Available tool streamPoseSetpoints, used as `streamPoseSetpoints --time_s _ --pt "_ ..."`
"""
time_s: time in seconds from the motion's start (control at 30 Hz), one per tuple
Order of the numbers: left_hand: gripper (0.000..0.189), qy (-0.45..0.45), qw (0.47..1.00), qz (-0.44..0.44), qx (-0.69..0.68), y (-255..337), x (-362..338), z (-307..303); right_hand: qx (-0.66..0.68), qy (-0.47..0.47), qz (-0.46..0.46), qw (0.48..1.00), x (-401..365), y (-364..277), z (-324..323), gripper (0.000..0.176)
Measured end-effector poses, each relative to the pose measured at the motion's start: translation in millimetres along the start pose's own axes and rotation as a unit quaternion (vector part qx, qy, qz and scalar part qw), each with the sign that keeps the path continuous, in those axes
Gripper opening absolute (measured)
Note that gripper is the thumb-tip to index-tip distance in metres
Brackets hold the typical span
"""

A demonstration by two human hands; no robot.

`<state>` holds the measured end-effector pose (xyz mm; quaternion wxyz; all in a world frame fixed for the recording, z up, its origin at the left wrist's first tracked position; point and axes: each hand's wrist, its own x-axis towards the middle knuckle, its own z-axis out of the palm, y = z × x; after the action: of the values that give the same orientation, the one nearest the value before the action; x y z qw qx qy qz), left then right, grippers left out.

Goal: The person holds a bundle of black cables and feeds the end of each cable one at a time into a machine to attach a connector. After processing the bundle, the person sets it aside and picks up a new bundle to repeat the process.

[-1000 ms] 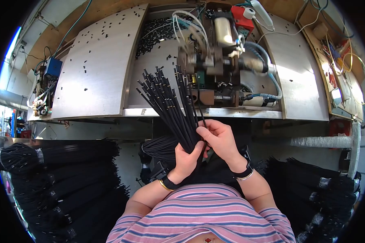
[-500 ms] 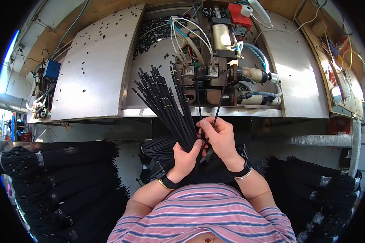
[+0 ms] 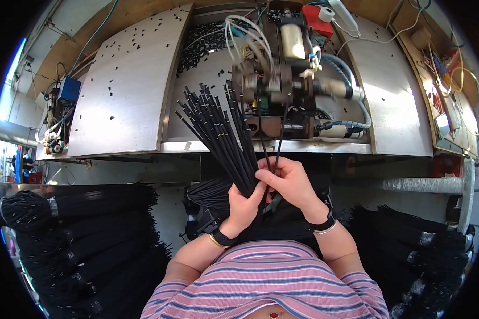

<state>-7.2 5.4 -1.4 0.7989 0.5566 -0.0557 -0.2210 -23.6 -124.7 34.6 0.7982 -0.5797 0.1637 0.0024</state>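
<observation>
While the left hand clamps its fingers round the black bundle, the right hand finger-pinches loose cords; best kept straight, grip light.

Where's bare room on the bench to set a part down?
Best: right metal panel, between the machine and wooden board, nearly bare. Also left panel, front half, left of the strand bundle; few black bits. Crowded: middle bay, with machine, bit heap, bundle.

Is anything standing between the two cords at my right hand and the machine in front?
Nothing visible: the two cords run from your right hand straight up to the machine. The bundle in your left hand stands beside them, to the left.
</observation>
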Motion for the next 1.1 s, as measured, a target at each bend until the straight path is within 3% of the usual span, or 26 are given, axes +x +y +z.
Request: streamPoseSetpoints --time_s 0.1,0.33,0.6,1.1 --pt "0.012 0.006 1.0 0.016 0.024 4 -2 4 -0.054 -0.032 -0.002 0.998 -4 6 -2 0.012" --pt "0.019 -0.01 0.999 0.029 -0.01 -1 4 -7 -0.058 0.029 -0.107 0.992 -2 9 6 0.01" --pt "0.018 0.027 0.999 0.043 0.013 -1 -7 -5 0.027 0.046 -0.073 0.996 -11 20 12 0.011" --pt "0.022 0.009 1.0 0.011 0.02 -10 -23 -10 0.03 0.03 -0.057 0.997 -21 29 7 0.009"
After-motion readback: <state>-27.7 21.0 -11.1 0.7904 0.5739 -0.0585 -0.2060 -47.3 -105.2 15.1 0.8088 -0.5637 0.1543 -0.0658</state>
